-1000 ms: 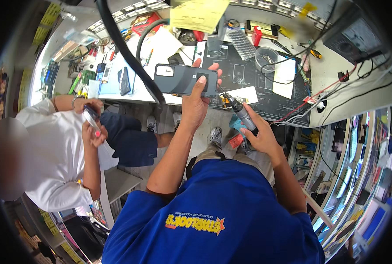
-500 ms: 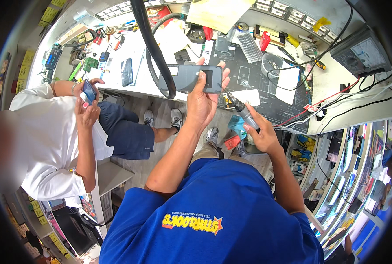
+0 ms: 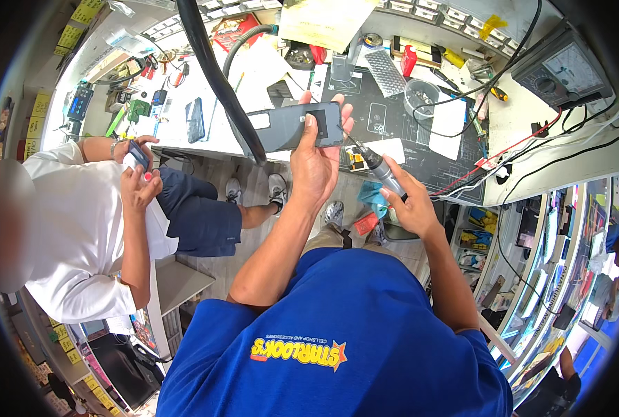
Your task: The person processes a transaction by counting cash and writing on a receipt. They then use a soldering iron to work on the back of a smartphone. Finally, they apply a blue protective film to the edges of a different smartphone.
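Observation:
My left hand (image 3: 313,163) is closed on a dark grey phone case (image 3: 278,132) with cut-out openings, thumb on its face and fingertips past its upper edge. Its left part passes near a thick black hose (image 3: 233,104). In my right hand (image 3: 413,205) is a silver-and-black rotary pen tool (image 3: 381,170), angled up-left with its thin tip at the case's right end; whether they touch is unclear. Beneath them on the black work mat (image 3: 427,167) lies a small white sheet (image 3: 389,151).
A co-worker in a white shirt (image 3: 80,236) holds a phone (image 3: 139,156) at left. The cluttered bench bears another phone (image 3: 194,118), a plastic tub (image 3: 420,97) and tools. An analog meter (image 3: 559,69) with cables stands at right, above shelves and display cases (image 3: 546,271).
My grip on the case and tool stays much the same, with slight shifts of both hands. The co-worker's hands and phone have shifted slightly left, and the head view has moved a little.

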Tool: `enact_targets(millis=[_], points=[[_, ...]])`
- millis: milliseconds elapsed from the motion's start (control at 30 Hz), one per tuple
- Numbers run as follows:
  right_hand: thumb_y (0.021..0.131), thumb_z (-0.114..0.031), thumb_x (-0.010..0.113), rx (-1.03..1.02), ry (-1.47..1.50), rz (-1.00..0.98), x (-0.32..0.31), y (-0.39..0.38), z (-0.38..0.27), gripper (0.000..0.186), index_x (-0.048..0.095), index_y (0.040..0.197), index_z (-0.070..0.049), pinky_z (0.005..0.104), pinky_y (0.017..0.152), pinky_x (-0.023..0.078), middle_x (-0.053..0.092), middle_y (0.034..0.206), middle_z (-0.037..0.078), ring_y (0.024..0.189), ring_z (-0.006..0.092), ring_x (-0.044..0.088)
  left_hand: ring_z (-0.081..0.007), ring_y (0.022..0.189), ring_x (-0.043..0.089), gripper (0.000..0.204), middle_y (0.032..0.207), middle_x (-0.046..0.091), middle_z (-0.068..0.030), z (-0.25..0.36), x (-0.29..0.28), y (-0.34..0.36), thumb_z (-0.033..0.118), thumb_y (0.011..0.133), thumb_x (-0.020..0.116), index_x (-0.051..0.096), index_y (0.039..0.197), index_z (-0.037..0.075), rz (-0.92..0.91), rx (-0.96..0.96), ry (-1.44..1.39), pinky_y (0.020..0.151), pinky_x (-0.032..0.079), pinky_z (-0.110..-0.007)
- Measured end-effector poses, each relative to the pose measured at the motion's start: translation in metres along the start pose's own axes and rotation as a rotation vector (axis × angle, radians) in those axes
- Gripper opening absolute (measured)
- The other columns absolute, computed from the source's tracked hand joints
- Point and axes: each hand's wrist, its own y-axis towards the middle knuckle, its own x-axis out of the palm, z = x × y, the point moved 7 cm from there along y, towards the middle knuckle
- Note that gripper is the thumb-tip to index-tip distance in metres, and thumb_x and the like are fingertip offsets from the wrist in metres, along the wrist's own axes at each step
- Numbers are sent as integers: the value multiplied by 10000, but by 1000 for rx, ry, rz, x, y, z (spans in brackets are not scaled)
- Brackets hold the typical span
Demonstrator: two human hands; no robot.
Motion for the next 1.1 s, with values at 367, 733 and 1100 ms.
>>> enact_targets(millis=[367,733,1100], points=[[1014,-135,707,42,16,-27,0,7,-1,679,476,1652,-142,395,1163,450,634,1519,211,1383,326,628,-391,1438,576,543,1579,515,-286,3,0,-4,276,1184,451,287,1688,157,28,34,14,1235,477,-501],[999,-122,707,32,45,1,-2,12,0,683,489,1647,-139,391,1124,473,664,1451,231,1308,307,661,-400,1440,569,555,1574,512,-303,2,-4,-7,263,1181,461,281,1690,134,40,26,10,1212,492,-494],[997,-106,702,-32,13,18,-4,20,2,672,502,1638,-138,381,1077,497,689,1396,222,1216,291,683,-402,1437,569,545,1570,510,-313,1,-13,-11,220,1170,470,310,1669,72,29,-40,35,1198,514,-484]])
